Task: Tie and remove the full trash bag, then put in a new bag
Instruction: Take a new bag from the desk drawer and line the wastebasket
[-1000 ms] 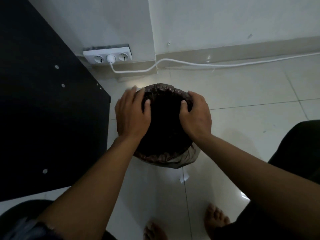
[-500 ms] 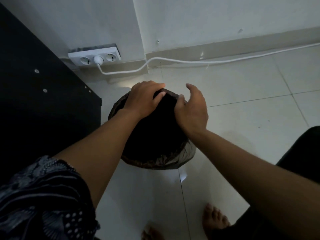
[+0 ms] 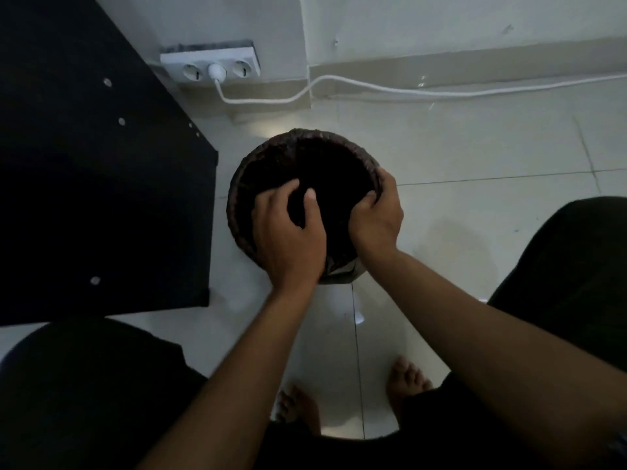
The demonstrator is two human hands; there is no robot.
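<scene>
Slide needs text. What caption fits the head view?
Both hands, left and right, work the dark bag at the bin's rim.

Bin on floor, right of cabinet; power strip behind, against wall.

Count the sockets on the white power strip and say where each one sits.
3 on the power strip against the wall: an empty left socket, a middle socket filled by the white plug, and an empty right socket. None looks hidden.
</scene>
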